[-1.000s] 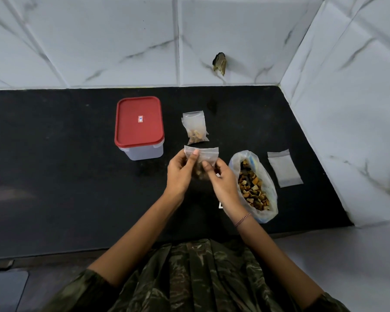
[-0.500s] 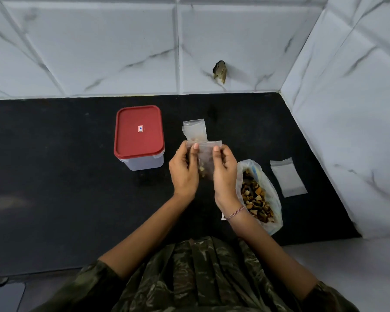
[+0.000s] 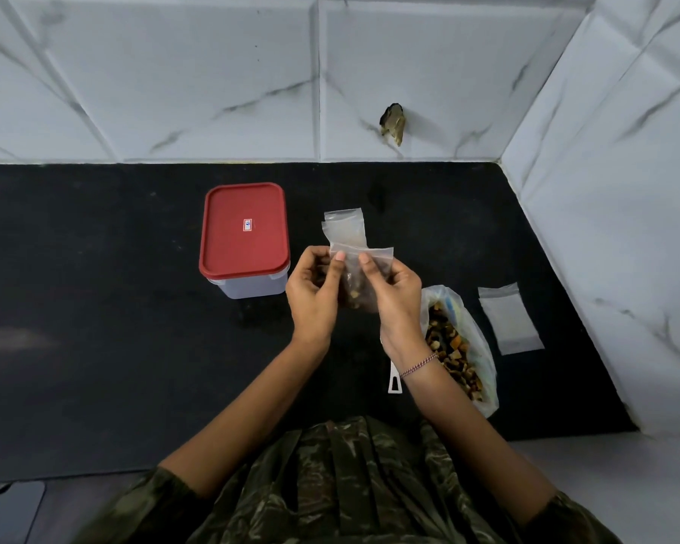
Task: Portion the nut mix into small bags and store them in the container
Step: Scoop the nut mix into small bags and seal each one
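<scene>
bare desk (image 3: 95, 316) runs wide at left | red-lidded container (image 3: 244, 229) just left of hands | left hand (image 3: 311, 296) and right hand (image 3: 395, 300) pinch small bag (image 3: 354, 280) by its top, nuts inside | nut mix sack (image 3: 454, 347) by right wrist | empty bag (image 3: 509, 320) near right wall

a: where is the open room on the counter (image 3: 95, 308)?
b: on the left. from the container (image 3: 244, 235) out to the edge there is only bare black surface.
a: and the middle?
b: crowded. the left hand (image 3: 313, 296) and right hand (image 3: 395, 300) pinch a small bag (image 3: 364, 276) above it, and a filled bag (image 3: 346, 229) lies just behind them.
a: the right?
b: tight. the open nut mix bag (image 3: 456, 347) lies just beside the right wrist, with an empty bag (image 3: 509, 320) beyond it, and the side wall (image 3: 605, 229) closes the corner. a narrow bare lane runs between the container and the filled bag to the back wall (image 3: 213, 92).
</scene>
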A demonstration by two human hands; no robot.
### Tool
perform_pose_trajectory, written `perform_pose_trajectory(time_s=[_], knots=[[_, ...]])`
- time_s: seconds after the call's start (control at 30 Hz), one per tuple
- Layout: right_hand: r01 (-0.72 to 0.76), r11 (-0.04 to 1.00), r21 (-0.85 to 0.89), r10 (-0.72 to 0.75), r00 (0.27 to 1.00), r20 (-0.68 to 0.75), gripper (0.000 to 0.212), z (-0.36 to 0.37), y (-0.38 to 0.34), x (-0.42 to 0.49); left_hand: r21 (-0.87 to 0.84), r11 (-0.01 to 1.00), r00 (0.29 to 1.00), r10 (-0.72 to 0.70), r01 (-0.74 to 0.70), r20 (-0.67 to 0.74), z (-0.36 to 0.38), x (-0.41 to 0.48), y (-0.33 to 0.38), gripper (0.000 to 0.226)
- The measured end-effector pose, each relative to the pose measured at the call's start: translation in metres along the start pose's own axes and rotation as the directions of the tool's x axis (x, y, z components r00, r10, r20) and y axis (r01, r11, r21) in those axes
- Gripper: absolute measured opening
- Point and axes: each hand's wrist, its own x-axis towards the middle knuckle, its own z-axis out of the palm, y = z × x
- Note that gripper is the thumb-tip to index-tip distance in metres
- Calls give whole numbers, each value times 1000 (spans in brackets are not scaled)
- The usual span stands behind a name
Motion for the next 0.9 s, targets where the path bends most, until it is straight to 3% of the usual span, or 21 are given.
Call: perform_pose_trajectory(time_s=[0.27, 0.53, 0.9], knots=[[-84, 996, 4, 83, 990, 116, 25, 1, -2, 3, -37, 998, 998, -47, 48, 45, 0, 0, 2, 4], [-28, 998, -50, 31, 997, 72, 34, 5, 2, 4, -39, 999, 999, -9, 10, 36, 5, -1, -1, 7], [38, 999, -25, -39, 999, -24, 19, 11, 0, -1, 12, 999, 997, 42, -42, -72, 13, -1, -4, 10]])
